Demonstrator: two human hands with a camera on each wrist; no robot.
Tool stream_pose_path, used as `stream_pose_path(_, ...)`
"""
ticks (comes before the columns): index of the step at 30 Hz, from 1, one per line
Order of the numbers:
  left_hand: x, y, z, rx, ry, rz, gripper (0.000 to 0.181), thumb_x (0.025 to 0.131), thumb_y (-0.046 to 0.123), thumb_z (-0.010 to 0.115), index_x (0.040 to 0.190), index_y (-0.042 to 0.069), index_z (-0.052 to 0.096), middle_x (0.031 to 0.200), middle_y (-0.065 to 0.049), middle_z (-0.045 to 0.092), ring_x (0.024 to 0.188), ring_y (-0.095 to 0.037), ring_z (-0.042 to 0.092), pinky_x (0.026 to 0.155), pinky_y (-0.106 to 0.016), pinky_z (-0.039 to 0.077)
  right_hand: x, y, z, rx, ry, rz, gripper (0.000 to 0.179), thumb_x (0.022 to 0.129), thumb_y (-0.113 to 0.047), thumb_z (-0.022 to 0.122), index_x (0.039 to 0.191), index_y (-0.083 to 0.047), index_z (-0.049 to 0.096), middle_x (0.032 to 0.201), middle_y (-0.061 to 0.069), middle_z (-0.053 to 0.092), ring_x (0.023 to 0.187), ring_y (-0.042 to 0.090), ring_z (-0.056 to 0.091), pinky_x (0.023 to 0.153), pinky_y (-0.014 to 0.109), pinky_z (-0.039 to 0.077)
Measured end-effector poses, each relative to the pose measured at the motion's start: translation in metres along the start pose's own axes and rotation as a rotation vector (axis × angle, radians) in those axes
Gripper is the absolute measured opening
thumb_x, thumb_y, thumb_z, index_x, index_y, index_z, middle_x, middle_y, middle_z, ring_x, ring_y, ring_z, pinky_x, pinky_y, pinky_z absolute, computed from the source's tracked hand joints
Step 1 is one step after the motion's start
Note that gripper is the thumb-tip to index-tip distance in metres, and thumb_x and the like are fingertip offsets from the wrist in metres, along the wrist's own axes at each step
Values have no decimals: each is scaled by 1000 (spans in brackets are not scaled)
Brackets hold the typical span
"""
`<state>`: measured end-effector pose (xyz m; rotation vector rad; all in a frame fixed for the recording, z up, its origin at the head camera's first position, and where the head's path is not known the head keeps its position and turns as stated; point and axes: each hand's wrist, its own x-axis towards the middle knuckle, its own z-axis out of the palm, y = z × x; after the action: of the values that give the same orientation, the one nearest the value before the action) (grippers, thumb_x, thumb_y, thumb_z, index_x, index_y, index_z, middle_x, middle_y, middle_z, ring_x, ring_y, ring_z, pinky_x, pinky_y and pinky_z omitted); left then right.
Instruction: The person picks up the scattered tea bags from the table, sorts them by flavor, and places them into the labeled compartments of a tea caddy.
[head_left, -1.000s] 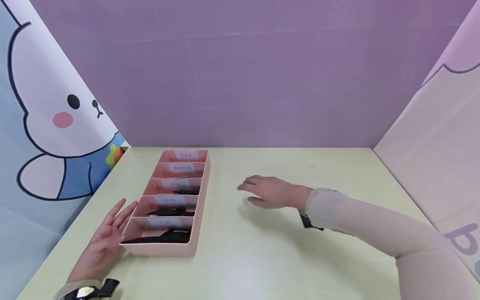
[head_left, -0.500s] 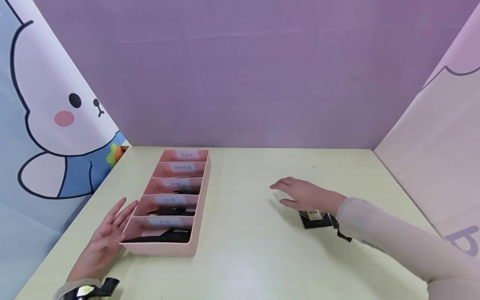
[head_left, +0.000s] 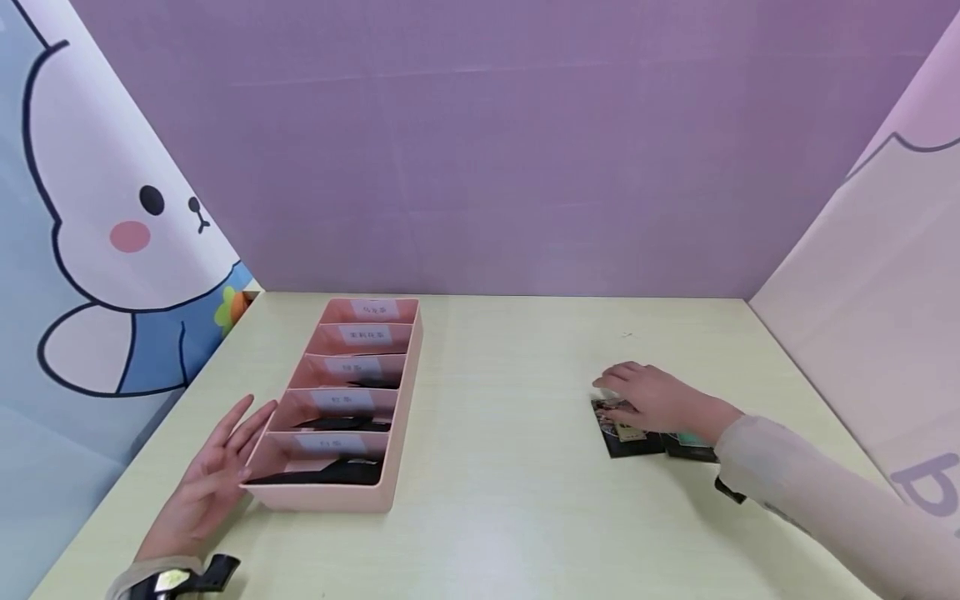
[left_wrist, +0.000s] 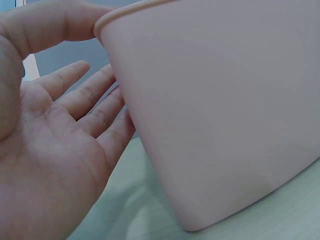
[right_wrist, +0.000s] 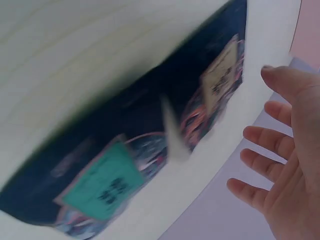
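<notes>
My left hand [head_left: 202, 487] touches the near-left corner of a pink divided box [head_left: 322, 498]. In the left wrist view its thumb lies at the rim and its fingers extend loosely along the side wall [left_wrist: 215, 120]. Over the right part of the table, my right hand [head_left: 663, 404] hovers above two flat black sachets, its fingers slightly bent and holding nothing. One sachet [head_left: 626, 448] bears a beige label; the other [head_left: 692, 454], partly hidden by the hand, bears a green label [right_wrist: 105, 185]. The right wrist view shows both sachets side by side, blurred.
Paper labels with writing mark the box's compartments. Black sachets [head_left: 337, 473] lie in the nearer compartments. A purple backdrop [head_left: 487, 167] rises behind the pale table [head_left: 495, 467], and printed panels stand left and right.
My right hand has moved right, from the middle of the table to above the sachets, which have come into view beneath it. My left hand stays at the box.
</notes>
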<state>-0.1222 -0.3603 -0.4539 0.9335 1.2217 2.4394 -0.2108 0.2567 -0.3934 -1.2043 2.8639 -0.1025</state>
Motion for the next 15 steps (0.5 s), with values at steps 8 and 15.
stream_pose_path(8, 0, 1, 2, -2, 8, -2, 81, 91, -22, 15, 160, 13, -6, 163, -2, 27, 147, -9, 25, 112, -21, 27, -15, 9, 4, 32, -114, 129, 70, 90, -54, 67, 135, -1, 57, 134, 21, 54, 126, 43, 47, 96, 61, 41)
stream_pose_path(15, 1, 1, 4, -17, 23, -17, 81, 91, -21, 14, 161, 16, -2, 162, -1, 28, 147, -8, 25, 111, -22, 29, -17, 16, 10, 79, -100, 132, 72, 86, -58, 68, 129, 0, 60, 128, 19, 55, 119, 43, 49, 93, 58, 44)
